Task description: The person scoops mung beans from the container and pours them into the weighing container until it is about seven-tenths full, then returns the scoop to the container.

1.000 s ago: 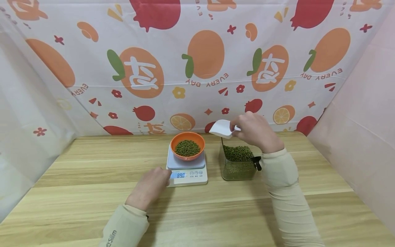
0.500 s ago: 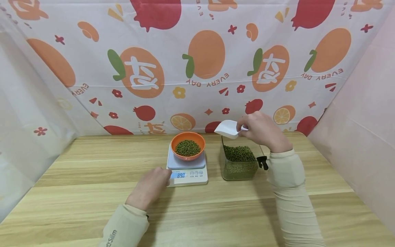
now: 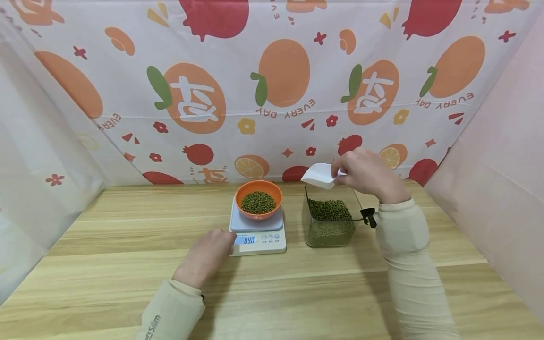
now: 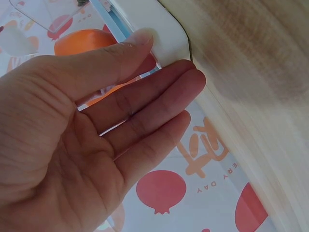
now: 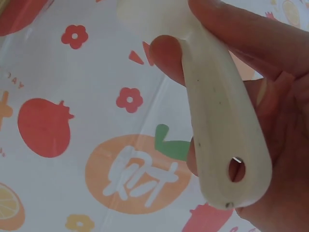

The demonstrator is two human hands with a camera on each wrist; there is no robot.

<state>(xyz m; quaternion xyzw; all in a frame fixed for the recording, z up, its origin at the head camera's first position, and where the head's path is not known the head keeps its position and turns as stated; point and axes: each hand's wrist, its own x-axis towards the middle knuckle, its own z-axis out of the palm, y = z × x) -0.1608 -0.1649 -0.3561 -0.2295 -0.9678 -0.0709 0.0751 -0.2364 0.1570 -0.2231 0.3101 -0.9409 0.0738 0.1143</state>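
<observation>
At the handle (image 5: 224,123): the right hand (image 3: 367,174) pinches it near the neck between thumb and finger, with the holed end lying back toward the palm.
Scoop (image 3: 318,175): held up in that pinch, lip pointing left, seen over the far rim of the clear container; no beans show in it. Over the last second it has shifted rightward, away from the bowl, and come up slightly.
Left hand (image 3: 208,255): touching the scale's near left corner, fingers nearly straight and the thumb along the edge; it grips nothing firmly that I can see and has stayed in place.
Scale (image 3: 265,249): lying flat on the table (image 3: 127,236), its readout (image 3: 249,240) at 89.0, the same figure as a second ago.
Bowl (image 3: 259,216): orange, upright on the weighing platform, its green beans (image 3: 258,203) level with no visible change.
Container (image 3: 331,236): just right of the scale, open at the top, more green beans (image 3: 331,210) heaped inside.
What the shift means: with the figure steady, the move seems to have added nothing to the bowl; I judge it a drawing back of the scoop while the weight stands.
</observation>
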